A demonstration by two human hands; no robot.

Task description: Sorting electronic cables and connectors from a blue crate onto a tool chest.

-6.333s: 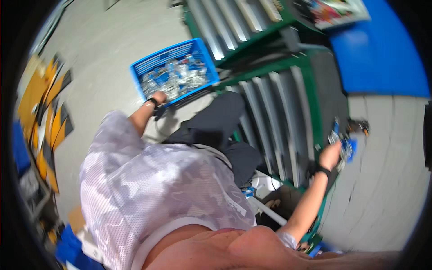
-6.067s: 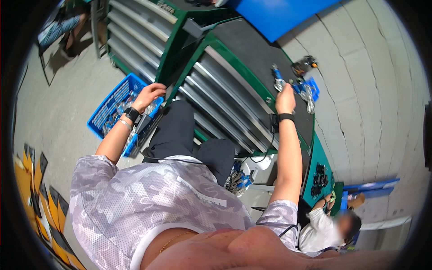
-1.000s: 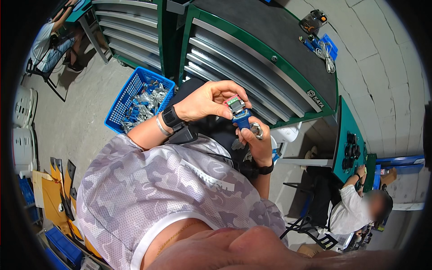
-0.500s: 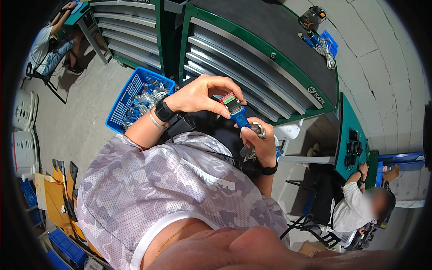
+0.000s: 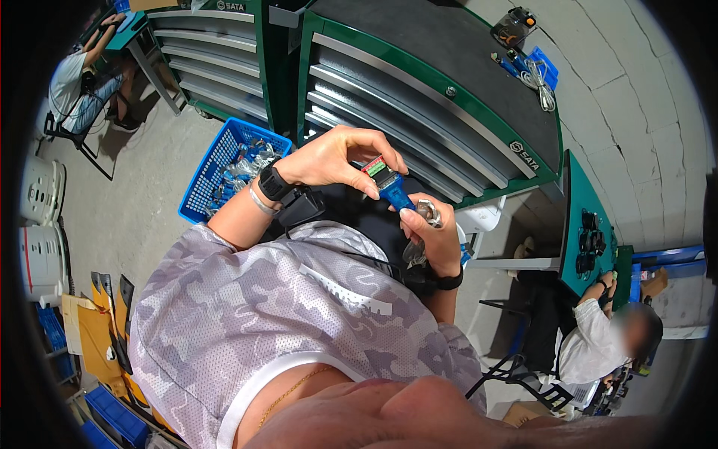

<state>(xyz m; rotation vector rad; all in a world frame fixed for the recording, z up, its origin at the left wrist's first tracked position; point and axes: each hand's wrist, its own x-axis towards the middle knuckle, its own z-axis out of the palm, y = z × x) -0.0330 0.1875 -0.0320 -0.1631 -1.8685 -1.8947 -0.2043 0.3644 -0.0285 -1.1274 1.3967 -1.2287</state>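
Note:
Both hands meet over my lap on one small blue adapter [image 5: 390, 187] with a green and red terminal end and a silver plug. My left hand [image 5: 336, 156] pinches the green end from above with its fingers curled round it. My right hand [image 5: 430, 238] grips the lower part near the silver plug, and a clear plastic bag hangs below it. I sit facing a green tool cabinet [image 5: 441, 97] with grey drawers.
A blue plastic crate [image 5: 228, 173] of bagged parts stands on the floor at my left. On the cabinet top lie a blue cable bundle [image 5: 532, 69] and a small dark device [image 5: 513, 24]. Other people sit at the far left and lower right.
Six seconds ago my left hand was at the crate and my right hand on the cabinet top. Both have since come together on the adapter, which has tilted slightly in the last second.

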